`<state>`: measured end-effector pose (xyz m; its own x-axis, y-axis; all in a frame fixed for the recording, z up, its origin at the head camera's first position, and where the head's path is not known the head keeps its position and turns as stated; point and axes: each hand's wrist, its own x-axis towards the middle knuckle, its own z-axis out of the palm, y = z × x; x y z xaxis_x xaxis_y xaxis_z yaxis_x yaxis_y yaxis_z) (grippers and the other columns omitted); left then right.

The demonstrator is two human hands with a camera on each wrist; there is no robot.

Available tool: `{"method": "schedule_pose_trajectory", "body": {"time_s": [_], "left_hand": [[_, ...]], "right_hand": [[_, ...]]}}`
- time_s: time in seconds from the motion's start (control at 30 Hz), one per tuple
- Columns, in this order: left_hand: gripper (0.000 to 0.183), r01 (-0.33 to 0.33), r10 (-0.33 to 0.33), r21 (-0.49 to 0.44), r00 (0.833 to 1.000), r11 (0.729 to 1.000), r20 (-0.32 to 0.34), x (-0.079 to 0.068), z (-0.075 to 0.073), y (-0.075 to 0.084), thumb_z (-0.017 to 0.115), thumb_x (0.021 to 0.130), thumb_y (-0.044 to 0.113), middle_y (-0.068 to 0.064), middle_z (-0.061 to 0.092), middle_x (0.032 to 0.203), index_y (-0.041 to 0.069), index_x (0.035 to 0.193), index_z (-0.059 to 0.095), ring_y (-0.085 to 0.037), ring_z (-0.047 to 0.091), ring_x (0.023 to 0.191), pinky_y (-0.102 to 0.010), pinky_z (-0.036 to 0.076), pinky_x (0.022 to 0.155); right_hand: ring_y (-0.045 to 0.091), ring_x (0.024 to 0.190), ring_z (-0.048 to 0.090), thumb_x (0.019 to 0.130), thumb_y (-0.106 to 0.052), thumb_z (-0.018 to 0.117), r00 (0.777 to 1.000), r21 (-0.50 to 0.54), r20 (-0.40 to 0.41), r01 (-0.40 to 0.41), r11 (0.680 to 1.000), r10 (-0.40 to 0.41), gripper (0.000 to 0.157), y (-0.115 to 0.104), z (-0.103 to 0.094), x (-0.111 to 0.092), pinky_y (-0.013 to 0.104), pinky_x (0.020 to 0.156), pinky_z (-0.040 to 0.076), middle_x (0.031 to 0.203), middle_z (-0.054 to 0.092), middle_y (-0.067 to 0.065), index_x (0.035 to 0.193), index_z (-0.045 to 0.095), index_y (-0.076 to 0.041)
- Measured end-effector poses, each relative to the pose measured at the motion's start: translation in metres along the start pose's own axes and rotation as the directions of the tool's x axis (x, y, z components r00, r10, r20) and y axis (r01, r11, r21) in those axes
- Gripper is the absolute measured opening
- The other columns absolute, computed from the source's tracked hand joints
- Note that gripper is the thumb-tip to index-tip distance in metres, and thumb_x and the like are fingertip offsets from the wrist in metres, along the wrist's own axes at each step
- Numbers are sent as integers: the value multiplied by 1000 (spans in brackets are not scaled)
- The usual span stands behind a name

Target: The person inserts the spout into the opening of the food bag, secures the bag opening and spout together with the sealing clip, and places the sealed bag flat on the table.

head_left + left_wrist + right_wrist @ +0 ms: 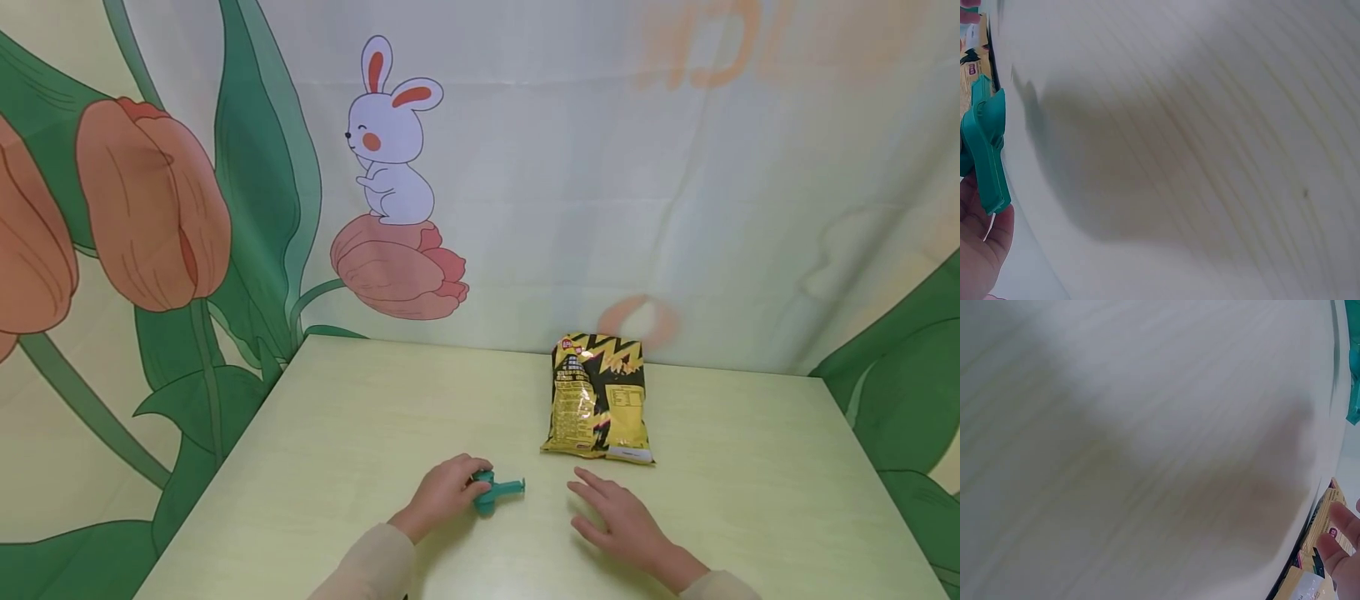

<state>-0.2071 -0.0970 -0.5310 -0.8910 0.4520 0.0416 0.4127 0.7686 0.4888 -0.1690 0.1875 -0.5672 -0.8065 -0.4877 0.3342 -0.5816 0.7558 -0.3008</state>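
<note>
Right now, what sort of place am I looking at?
Probably an indoor tabletop corner, perhaps decorated for children: a cartoon rabbit-and-tulip backdrop behind a pale table, with a snack bag near its back edge.

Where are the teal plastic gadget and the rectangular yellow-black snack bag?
Teal plastic gadget (499, 490), head view: base of its arm.
Rectangular yellow-black snack bag (600, 402), head view: middle of its printed face.

Left hand (447, 492) curled, right hand (621, 521) spread
</note>
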Motion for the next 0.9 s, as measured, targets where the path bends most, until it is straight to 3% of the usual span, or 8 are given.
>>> {"method": "schedule_pose_trajectory", "body": {"time_s": [0.9], "left_hand": [[27, -80, 79, 42, 997, 996, 17, 1, 5, 16, 57, 85, 29, 4, 58, 86, 13, 107, 61, -2, 45, 68, -17, 40, 62]], "right_hand": [[20, 109, 52, 81, -34, 62, 998, 30, -29, -57, 998, 58, 44, -7, 10, -1, 39, 85, 45, 125, 51, 4, 120, 54, -16]]}}
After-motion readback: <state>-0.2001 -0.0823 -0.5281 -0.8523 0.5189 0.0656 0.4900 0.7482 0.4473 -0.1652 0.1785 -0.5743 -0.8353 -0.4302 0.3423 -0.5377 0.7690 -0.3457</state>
